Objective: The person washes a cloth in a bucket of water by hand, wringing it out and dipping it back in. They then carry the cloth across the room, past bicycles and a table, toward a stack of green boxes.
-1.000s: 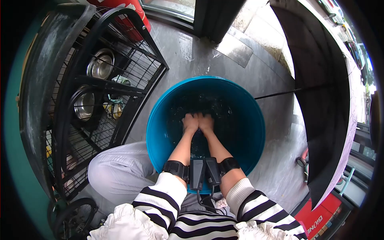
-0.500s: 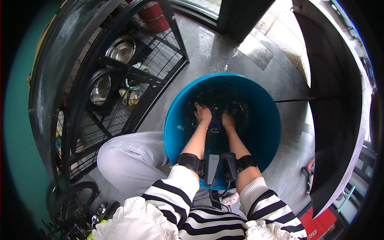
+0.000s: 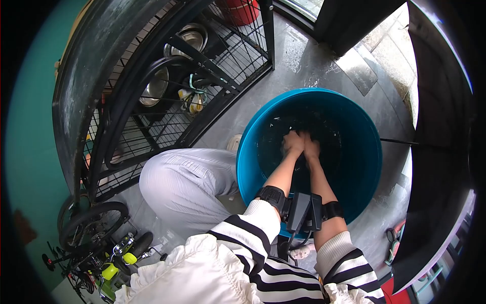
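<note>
A large round blue tub [image 3: 248,147] holds dark water. Both of my hands are down inside it, close together near its middle. My left hand [image 3: 293,143] has its fingers bent, and their tips go into the dark water. Right beside it, seeming to touch it, is my right hand [image 3: 312,147], its fingers partly hidden. Whatever lies between or under the hands is too dark to make out. Black straps with dark box-shaped devices [image 3: 304,210] sit on my forearms above the tub's near rim.
A black wire rack [image 3: 202,66] with metal bowls [image 3: 154,87] and a red bucket [image 3: 238,11] stands at the upper left. Bicycles [image 3: 96,228] are at the lower left. An open dark umbrella [image 3: 435,131] is on the right, on grey floor tiles.
The view has shifted, so the tub appears further right. My hands were apart in the water and have come together, side by side.
</note>
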Demonstrator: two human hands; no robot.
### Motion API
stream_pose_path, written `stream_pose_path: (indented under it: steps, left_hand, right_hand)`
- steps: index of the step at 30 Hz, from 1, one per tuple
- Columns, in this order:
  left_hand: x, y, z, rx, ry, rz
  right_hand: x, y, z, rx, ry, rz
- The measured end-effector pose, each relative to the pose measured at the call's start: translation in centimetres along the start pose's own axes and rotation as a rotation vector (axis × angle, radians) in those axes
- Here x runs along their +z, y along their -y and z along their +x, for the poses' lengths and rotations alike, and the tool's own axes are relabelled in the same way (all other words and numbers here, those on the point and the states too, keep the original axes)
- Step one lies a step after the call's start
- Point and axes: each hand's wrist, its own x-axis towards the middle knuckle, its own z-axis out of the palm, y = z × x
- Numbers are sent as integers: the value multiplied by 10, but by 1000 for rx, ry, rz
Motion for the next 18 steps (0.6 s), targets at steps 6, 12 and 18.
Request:
stream_pose_path:
  steps: [6, 12, 18]
  left_hand:
    - [-3, 10, 5, 11, 37, 72]
    - [-17, 17, 18, -66, 37, 276]
    - [-6, 12, 9, -51, -51, 102]
  right_hand:
    - [-1, -2, 2, -132, -4, -117]
    - [-22, 1, -2, -167, -44, -421]
    - [-1, -33, 23, -339, -136, -330]
